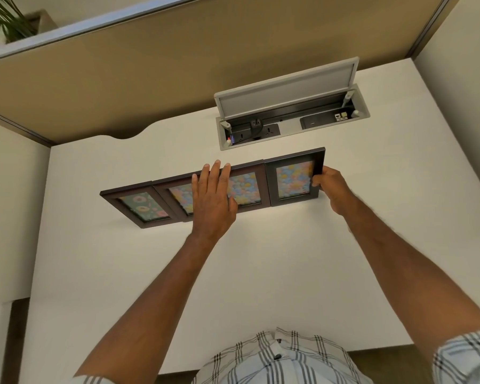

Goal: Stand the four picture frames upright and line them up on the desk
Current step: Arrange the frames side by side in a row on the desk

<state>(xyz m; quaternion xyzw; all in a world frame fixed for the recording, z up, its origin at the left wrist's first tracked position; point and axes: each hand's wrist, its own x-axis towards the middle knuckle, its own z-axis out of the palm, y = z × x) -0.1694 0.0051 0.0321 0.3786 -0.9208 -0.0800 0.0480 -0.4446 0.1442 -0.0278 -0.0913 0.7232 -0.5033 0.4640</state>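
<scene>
Dark brown picture frames with pastel flower prints stand side by side in a row across the middle of the white desk [261, 259]. The leftmost frame [139, 206] and the second frame [175, 198] stand free. My left hand [212, 200] lies flat with fingers spread against the front of the third frame [247, 188], covering part of it and of the second. My right hand [330, 189] grips the right edge of the rightmost frame [294, 177], which stands slightly taller in view than the others.
Behind the frames an open cable hatch [288, 117] with its lid raised shows power sockets and a plug. A tan partition wall [178, 65] borders the desk's far side. A plant [3, 20] sits beyond it at top left.
</scene>
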